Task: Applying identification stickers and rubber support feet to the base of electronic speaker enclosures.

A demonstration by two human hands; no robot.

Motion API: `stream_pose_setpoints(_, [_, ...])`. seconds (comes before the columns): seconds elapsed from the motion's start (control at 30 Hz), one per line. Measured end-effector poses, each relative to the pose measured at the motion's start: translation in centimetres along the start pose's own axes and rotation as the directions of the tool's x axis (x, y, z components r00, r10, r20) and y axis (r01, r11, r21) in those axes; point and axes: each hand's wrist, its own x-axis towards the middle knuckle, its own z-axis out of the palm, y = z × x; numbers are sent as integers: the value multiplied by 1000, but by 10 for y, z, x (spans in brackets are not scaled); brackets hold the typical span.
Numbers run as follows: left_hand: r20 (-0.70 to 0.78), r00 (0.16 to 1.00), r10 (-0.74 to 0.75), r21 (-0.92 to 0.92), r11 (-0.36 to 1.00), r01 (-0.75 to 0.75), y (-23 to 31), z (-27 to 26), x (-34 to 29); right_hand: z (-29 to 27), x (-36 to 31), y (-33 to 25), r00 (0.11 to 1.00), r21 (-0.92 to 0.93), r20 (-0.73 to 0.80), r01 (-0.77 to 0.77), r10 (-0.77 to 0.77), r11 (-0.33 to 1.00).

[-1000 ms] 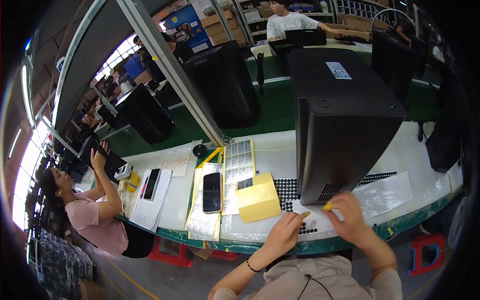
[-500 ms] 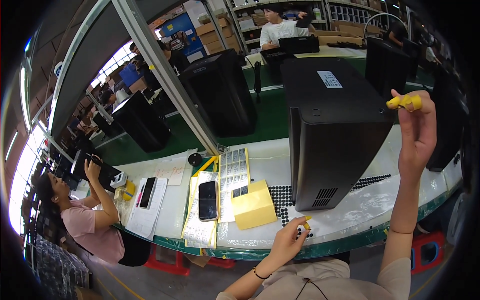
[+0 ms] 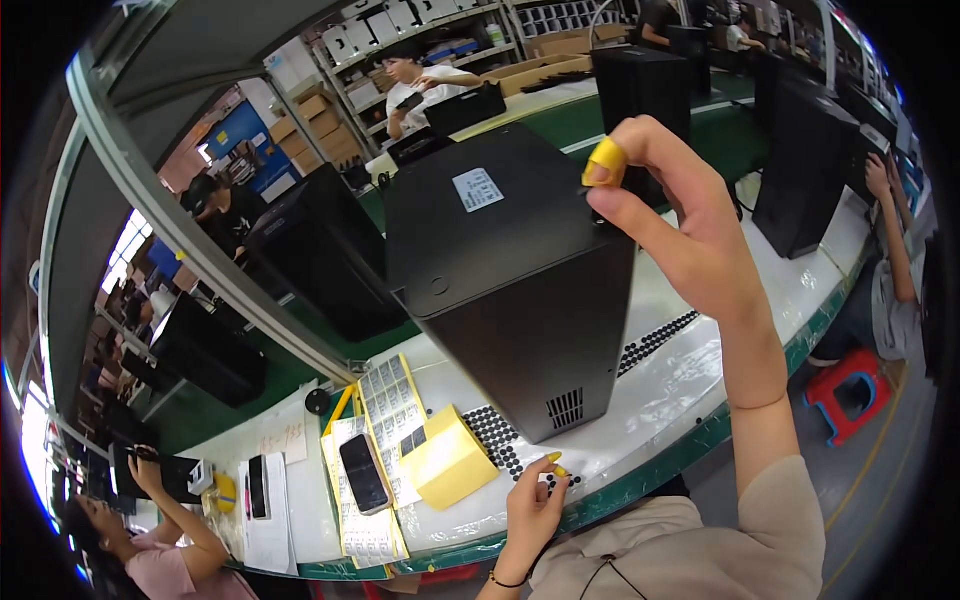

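A tall black case (image 3: 510,350) stands on the bench before me, with a white label (image 3: 478,189), a round mark on its top and a slotted vent low on its side. My right hand (image 3: 690,225) is above the top's right corner, thumb and yellow-covered index finger pinched; any small thing between them is hard to make out. At the bench's near edge my left hand (image 3: 532,510) has its yellow-covered fingertips drawn together beside a sheet of small round black pads (image 3: 490,430). What those fingers hold, if anything, is unclear.
Left of the pads lie a folded yellow paper (image 3: 450,465), label sheets (image 3: 388,390) and a phone (image 3: 365,472). More black pads (image 3: 655,345) lie right of the case. A metal post (image 3: 220,265) rises at left. Other people work around, near more black cases (image 3: 325,250).
My view has turned right, so the case appears farther left. My right hand has come in closer above the case's corner, its fingers more pinched. The left hand stays by the pads.
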Motion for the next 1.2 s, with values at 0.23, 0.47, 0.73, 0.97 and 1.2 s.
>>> stream_pose_setpoints(0.23, [46, 999, -9, 16, 1000, 8, 2, 3, 1, -19, 12, 1, 984, -145, 169, 84, -59, 986])
stream_pose_setpoints(0.47, [30, 1000, 8, 48, 999, -10, 4, -4, 3, -7, 1, 7, 949, -234, 46, 315, -313, 920])
stream_pose_setpoints(0.73, [-180, 923, 339, 61, 941, -333, 38, -54, 23, 3, -5, 21, 842, -295, -146, 464, -519, 835])
stream_pose_setpoints(0.97, [-327, 492, 807, 265, 578, -772, 169, -100, 78, 28, -22, 32, 927, 131, -303, 270, -221, 954])
stream_pose_setpoints(1.2, [-226, 643, 731, 268, 682, -681, 224, -98, 128, 45, -23, 34, 884, 251, -452, 249, -114, 936])
